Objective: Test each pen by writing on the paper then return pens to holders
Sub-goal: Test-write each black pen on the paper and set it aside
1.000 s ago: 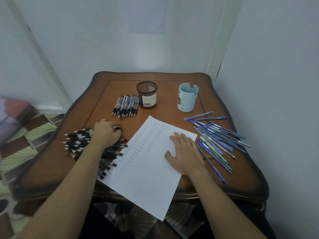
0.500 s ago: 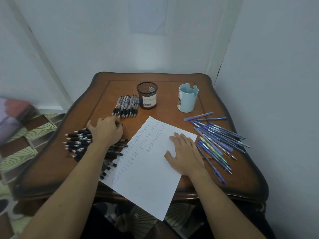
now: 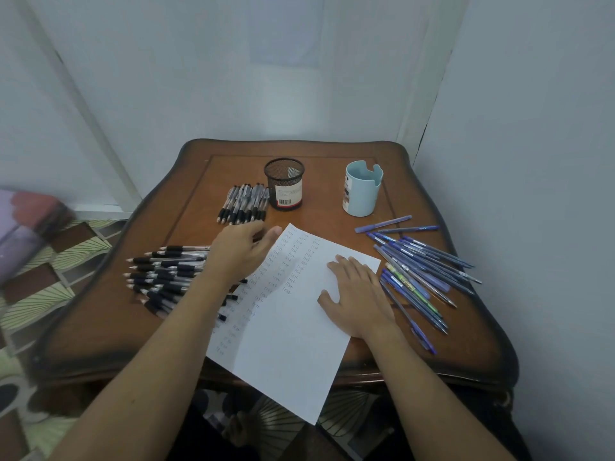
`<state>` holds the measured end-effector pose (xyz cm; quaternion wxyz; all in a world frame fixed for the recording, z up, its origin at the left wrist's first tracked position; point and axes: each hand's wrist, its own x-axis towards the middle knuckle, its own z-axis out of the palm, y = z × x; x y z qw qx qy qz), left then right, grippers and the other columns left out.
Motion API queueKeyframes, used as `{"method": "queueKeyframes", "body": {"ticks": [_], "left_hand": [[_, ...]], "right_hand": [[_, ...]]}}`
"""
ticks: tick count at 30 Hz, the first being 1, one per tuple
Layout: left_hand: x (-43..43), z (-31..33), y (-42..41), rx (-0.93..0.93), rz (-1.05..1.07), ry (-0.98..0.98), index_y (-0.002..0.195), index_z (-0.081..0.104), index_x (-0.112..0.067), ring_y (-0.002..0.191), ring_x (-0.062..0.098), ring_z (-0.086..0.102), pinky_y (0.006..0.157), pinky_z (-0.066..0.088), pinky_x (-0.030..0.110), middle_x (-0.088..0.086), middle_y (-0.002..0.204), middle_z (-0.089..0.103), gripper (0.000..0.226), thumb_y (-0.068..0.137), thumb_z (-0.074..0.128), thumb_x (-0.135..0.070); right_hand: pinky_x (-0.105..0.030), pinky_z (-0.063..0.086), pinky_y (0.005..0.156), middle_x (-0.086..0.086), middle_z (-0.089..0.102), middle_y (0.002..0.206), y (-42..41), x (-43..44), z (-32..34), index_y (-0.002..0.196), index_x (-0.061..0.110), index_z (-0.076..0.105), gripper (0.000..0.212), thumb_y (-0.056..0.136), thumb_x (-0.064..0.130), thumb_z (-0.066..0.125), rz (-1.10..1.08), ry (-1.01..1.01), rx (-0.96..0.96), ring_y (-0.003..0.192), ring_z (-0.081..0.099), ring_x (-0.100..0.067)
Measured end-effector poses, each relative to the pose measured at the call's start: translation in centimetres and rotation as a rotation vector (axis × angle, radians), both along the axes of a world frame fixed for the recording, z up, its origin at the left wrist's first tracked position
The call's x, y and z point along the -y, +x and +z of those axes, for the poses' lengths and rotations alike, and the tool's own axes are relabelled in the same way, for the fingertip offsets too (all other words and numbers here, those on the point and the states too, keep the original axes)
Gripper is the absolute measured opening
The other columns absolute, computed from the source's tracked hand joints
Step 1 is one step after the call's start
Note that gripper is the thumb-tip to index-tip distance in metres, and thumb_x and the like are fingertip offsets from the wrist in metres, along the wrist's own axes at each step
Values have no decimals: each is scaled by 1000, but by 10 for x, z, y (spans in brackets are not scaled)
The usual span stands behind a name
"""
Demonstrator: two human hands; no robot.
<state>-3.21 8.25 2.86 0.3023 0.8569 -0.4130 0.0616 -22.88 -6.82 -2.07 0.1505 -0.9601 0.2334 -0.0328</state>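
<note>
A white paper (image 3: 289,344) with columns of small handwritten words lies on the wooden table (image 3: 100,327), its near corner hanging over the front edge. My left hand (image 3: 239,251) hovers at the paper's far left corner with fingers curled around a black pen, of which only a dark sliver shows. A loose pile of black pens (image 3: 166,274) lies just left of that hand. My right hand (image 3: 359,294) rests flat on the paper's right edge with fingers spread. Blue pens (image 3: 422,271) are scattered to its right. An empty black mesh holder (image 3: 284,184) and a light-blue holder (image 3: 362,191) stand at the back.
A tidy row of grey-and-black pens (image 3: 244,202) lies left of the mesh holder. White walls close in behind and on the right. A patterned floor (image 3: 40,294) shows past the table's left edge.
My left hand has moved from the black pen pile up and to the right, to the paper's far corner. The right hand has stayed flat on the paper.
</note>
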Motion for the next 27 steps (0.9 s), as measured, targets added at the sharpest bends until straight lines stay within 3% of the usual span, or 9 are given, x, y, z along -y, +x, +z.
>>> {"method": "queueKeyframes", "body": {"ticks": [3, 7, 10, 13, 15, 18, 21, 24, 27], "left_hand": [[5, 5, -14, -74, -5, -75, 84, 75, -18, 68, 2, 63, 67, 58, 33, -15, 70, 67, 42, 82, 46, -49], [13, 12, -31, -168, -54, -107, 99, 76, -23, 84, 4, 66, 80, 56, 29, -15, 82, 71, 34, 86, 49, -41], [17, 11, -35, -134, -143, -178, 103, 78, -20, 89, 2, 66, 81, 54, 20, -11, 97, 75, 17, 94, 65, -25], [20, 7, -36, -187, -118, -311, 108, 78, -21, 87, -2, 66, 74, 55, 18, -13, 102, 72, 33, 93, 60, 1], [22, 6, -42, -416, -63, -446, 115, 75, -23, 76, 0, 63, 66, 51, 18, -9, 93, 71, 34, 98, 54, -2], [20, 0, -46, -590, -57, -568, 120, 72, -20, 86, 12, 65, 74, 53, 25, 0, 107, 72, 34, 105, 43, -28], [20, -5, -49, -812, -66, -573, 101, 76, -8, 76, 32, 70, 72, 59, 41, 15, 94, 74, 61, 106, 33, -51], [20, -11, -51, -915, -56, -540, 88, 72, 2, 78, 36, 74, 76, 62, 41, 19, 85, 74, 53, 102, 50, -43], [17, -24, -46, -826, -79, -440, 84, 66, -1, 75, 16, 69, 73, 56, 29, 7, 83, 72, 26, 85, 80, -23]], "right_hand": [[-39, 1, 122, 7, 14, 166, -1, 0, -1, 154, 30, 24, 65, 96, 59, 35, 2, 5, -1, 153, 9, -17], [-40, 2, 122, 7, 16, 166, 0, 0, 1, 153, 31, 25, 74, 87, 63, 25, -1, 19, -3, 153, 11, -18], [-40, 2, 122, 7, 17, 165, 0, 0, 0, 153, 30, 26, 74, 86, 63, 25, -2, 19, 2, 153, 11, -17], [-40, 2, 123, 7, 16, 165, 0, -1, -1, 153, 31, 26, 75, 86, 64, 24, -7, 16, 0, 153, 11, -18], [-41, 1, 122, 7, 16, 165, 1, 0, -1, 152, 31, 26, 75, 85, 64, 24, -9, 18, -3, 153, 10, -18], [-40, 1, 122, 6, 16, 165, 0, 0, -2, 152, 30, 26, 72, 88, 62, 26, 2, 20, 6, 153, 10, -18], [-39, 1, 122, 5, 17, 165, 0, 1, -2, 153, 29, 27, 69, 91, 60, 31, 7, 19, 9, 153, 10, -18], [-39, 0, 122, 6, 15, 166, 1, 1, -2, 153, 30, 26, 71, 89, 61, 27, 4, 10, -9, 153, 9, -18], [-39, 2, 122, 5, 16, 166, 1, 1, -3, 153, 30, 26, 68, 93, 60, 32, 3, 0, 2, 153, 10, -18]]}}
